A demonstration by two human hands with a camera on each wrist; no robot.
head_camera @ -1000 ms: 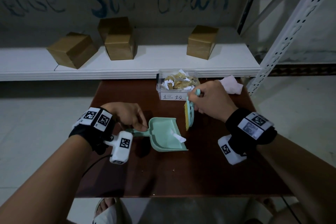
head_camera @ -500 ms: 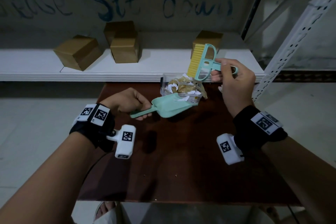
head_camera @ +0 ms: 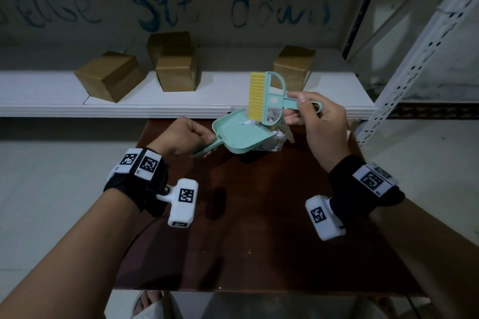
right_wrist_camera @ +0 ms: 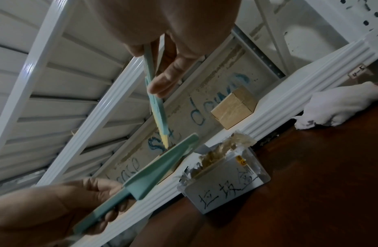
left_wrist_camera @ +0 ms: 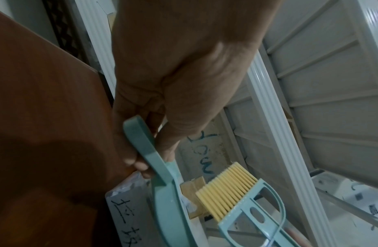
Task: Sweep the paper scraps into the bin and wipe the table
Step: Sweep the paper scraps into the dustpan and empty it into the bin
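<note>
My left hand (head_camera: 204, 138) grips the handle of a teal dustpan (head_camera: 238, 134), held in the air and tilted over the clear labelled bin (right_wrist_camera: 223, 183). In the head view the pan hides most of the bin. A white paper scrap (head_camera: 246, 122) lies at the pan's far edge. My right hand (head_camera: 298, 109) grips the handle of a teal brush (head_camera: 264, 97), whose yellow bristles point down into the pan's mouth. The left wrist view shows the dustpan (left_wrist_camera: 168, 200) and brush (left_wrist_camera: 236, 197) side by side above the bin (left_wrist_camera: 124, 217). Paper scraps fill the bin.
The brown table (head_camera: 259, 215) carries a few tiny specks (head_camera: 248, 251) near its middle. A white cloth (right_wrist_camera: 340, 103) lies at the table's back right. Behind the bin runs a white shelf (head_camera: 129, 96) with several cardboard boxes (head_camera: 108, 75). A perforated upright (head_camera: 414, 59) stands at the right.
Both hands have lifted from the table. The dustpan rose from the tabletop to above the bin and tipped. The brush went up, then came down to the pan's mouth.
</note>
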